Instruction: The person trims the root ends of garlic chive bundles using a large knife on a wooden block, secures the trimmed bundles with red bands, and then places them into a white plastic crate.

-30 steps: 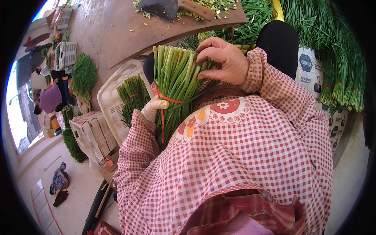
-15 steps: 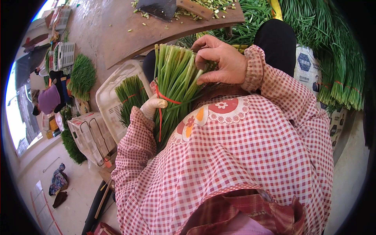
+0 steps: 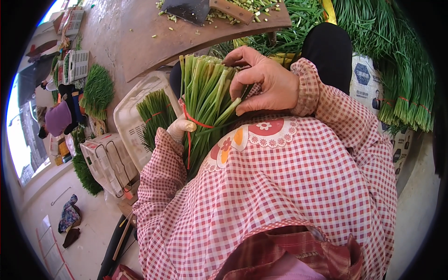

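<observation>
soft, even light; the opening (image 3: 18, 144) at left glares white, the floor (image 3: 103, 25) shines faintly, and edges bend toward black corners.

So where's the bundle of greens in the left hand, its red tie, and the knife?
Bundle of greens (image 3: 204, 93): head view, on its upper stems.
Red tie (image 3: 199, 123): head view, on its front band.
Knife (image 3: 187, 10): head view, on its dark blade.

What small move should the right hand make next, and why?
Perhaps the right hand should gently press the outward-leaning stem against the green bundle: its pale end slants out beside that hand's thumb, away from the other cut ends, and the left hand holds the bundle near the red tie.
</observation>
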Demonstrator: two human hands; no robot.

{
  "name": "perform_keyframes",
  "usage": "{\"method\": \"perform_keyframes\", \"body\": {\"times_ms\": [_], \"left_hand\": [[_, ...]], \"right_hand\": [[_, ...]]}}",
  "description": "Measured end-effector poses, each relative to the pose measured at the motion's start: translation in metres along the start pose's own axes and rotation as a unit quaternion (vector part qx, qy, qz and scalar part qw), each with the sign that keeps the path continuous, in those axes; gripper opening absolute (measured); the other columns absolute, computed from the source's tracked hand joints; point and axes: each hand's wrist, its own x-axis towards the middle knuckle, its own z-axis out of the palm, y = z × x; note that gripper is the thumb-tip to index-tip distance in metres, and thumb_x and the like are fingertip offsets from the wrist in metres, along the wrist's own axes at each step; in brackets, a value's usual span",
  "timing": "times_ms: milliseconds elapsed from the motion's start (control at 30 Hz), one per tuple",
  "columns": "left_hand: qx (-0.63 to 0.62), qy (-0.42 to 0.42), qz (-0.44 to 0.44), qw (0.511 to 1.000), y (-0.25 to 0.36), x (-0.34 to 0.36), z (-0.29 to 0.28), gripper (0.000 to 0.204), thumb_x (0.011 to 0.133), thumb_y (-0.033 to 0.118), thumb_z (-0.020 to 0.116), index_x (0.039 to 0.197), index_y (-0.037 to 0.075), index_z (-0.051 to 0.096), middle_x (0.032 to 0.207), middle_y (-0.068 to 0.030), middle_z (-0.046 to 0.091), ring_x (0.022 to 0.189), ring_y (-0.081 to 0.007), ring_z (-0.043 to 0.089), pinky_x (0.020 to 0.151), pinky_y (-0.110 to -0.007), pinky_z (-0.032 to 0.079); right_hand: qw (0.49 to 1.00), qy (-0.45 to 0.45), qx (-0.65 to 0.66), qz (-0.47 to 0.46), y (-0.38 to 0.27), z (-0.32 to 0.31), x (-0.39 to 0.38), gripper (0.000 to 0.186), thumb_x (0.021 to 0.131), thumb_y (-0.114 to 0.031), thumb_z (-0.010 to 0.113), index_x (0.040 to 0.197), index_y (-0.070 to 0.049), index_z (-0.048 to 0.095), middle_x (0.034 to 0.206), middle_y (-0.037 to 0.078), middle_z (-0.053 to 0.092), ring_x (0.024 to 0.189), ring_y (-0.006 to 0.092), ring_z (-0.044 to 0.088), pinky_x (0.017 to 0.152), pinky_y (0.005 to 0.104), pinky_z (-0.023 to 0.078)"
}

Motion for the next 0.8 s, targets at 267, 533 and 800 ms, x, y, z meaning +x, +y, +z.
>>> {"method": "perform_keyframes", "body": {"times_ms": [267,533,800], "left_hand": [[0.005,0.036,-0.044,0.998,-0.005,-0.006,-0.015,0.093,0.055,0.025,0.079,0.135,0.001,0.038,0.131,-0.013,0.05,0.12,-0.0252,0.048,0.104,-0.036,0.035],[0.041,0.0,-0.02,0.999,-0.006,-0.003,-0.019,0.088,0.061,0.034,0.081,0.132,0.0,0.042,0.128,-0.013,0.052,0.115,-0.0242,0.052,0.098,-0.038,0.041],[0.069,-0.031,-0.025,0.997,-0.018,-0.005,-0.044,0.09,0.063,0.041,0.08,0.132,-0.001,0.042,0.128,-0.0131,0.052,0.116,-0.0243,0.051,0.099,-0.038,0.04]], "right_hand": [[0.998,0.056,0.014,0.01,0.006,0.014,-0.004,0.017,0.072,-0.017,0.078,0.085,-0.008,0.07,0.119,0.016,0.045,0.114,0.028,0.043,0.096,0.0388,0.036],[0.988,0.115,0.078,0.068,0.007,0.017,-0.004,0.015,0.075,-0.016,0.075,0.083,-0.006,0.068,0.106,0.012,0.05,0.103,0.0228,0.049,0.088,0.0335,0.041],[0.966,0.143,0.179,0.117,0.016,0.014,-0.002,0.016,0.076,-0.016,0.074,0.083,-0.003,0.067,0.101,0.01,0.054,0.094,0.0185,0.054,0.084,0.0316,0.043]]}}
